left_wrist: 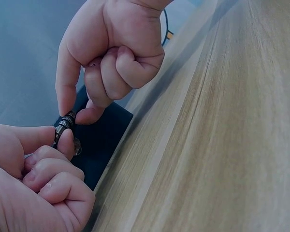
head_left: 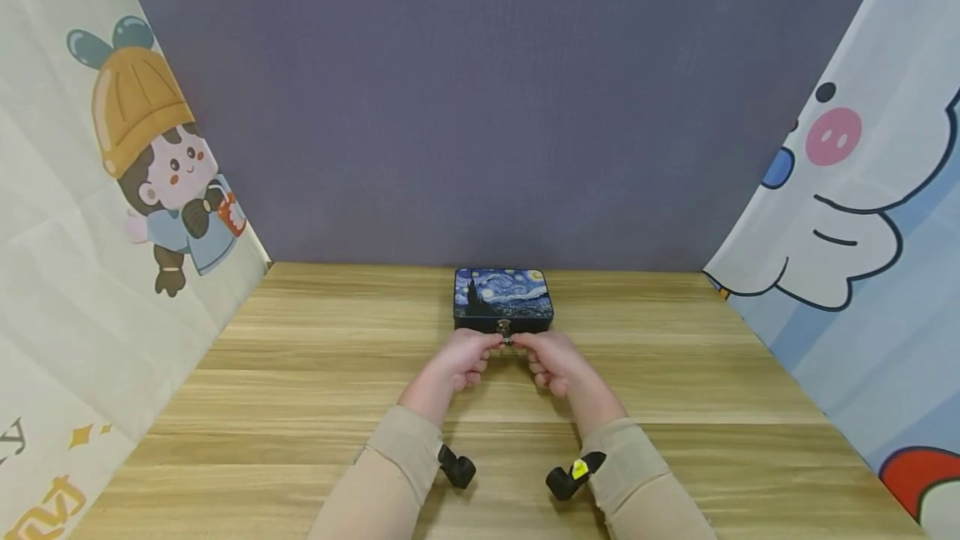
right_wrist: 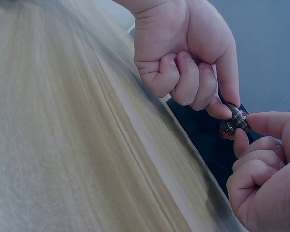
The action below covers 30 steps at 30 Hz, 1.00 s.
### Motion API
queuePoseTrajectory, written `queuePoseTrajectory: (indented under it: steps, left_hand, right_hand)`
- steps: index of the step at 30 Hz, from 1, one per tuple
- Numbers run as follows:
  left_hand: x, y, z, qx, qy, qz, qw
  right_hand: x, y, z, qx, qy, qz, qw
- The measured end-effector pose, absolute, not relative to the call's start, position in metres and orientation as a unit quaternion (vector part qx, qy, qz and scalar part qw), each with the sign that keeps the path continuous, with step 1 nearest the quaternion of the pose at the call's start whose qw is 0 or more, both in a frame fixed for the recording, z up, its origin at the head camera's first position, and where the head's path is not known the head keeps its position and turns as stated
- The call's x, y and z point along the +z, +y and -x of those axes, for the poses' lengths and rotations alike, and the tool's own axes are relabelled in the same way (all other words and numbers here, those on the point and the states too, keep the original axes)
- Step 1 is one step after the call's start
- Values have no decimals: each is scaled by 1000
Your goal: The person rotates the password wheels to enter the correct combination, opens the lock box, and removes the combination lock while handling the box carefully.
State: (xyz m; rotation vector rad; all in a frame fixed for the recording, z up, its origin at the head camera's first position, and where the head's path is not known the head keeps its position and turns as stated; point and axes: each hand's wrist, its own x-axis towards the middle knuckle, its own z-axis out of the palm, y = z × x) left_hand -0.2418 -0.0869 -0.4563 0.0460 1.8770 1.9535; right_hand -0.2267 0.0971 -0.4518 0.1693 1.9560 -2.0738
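A dark tin box (head_left: 504, 295) with a starry night painting on its lid stands shut at the back of the table. On its front, at the metal clasp (head_left: 503, 326), is a small combination padlock (right_wrist: 239, 119) with ridged number dials. My left hand (head_left: 467, 355) pinches one end of the padlock between thumb and index finger. From the other side, my right hand (head_left: 557, 361) pinches the opposite end the same way. The other fingers of both hands are curled in. Fingertips partly hide the padlock in both wrist views.
The wooden table (head_left: 300, 407) reaches to a grey-purple panel (head_left: 480, 107) just behind the box. Printed cloths hang at the left (head_left: 60, 232) and right (head_left: 885, 273). Small black wrist cameras (head_left: 457, 467) are strapped on both sleeves.
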Motion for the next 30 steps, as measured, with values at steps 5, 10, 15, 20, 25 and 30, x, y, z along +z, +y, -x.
queuePoseTrajectory:
  steps: [5, 10, 15, 20, 25, 30]
  left_hand:
    - [-456, -87, 242, 702, 681, -17, 209]
    - [-455, -87, 240, 699, 683, -20, 209]
    - [-453, -88, 239, 698, 684, -24, 210]
    - [-454, -87, 239, 697, 685, -24, 211]
    - [-455, -87, 240, 696, 686, -23, 209]
    - [-455, -87, 242, 697, 686, -20, 207]
  right_hand:
    - [-452, 97, 226, -721, 676, -57, 142]
    - [-452, 96, 226, -718, 678, -59, 144]
    - [-452, 97, 226, -714, 682, -61, 147]
    - [-452, 97, 226, -710, 686, -63, 146]
    - [-452, 97, 226, -706, 690, -65, 145]
    - [-452, 97, 226, -706, 689, -66, 146]
